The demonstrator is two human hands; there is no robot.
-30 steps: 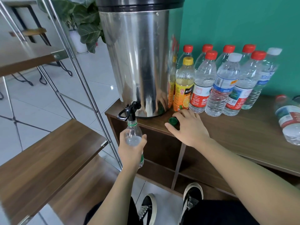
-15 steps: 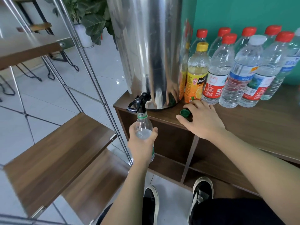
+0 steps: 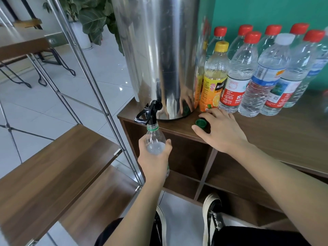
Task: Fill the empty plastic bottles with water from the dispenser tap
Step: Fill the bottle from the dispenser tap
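Wooden table (image 3: 266,139) corner: left hand (image 3: 152,160) grips bottle (image 3: 154,141) under tap (image 3: 150,110); right hand (image 3: 221,128) relaxed over cap (image 3: 201,123). Risk: misaligned neck spills water.

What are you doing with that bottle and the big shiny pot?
A person is filling a plastic bottle with water. The left hand holds it upright with its mouth right under the black tap of the steel dispenser. The right hand rests on the wooden cabinet beside the bottle's green cap. A row of capped bottles stands next to the dispenser.
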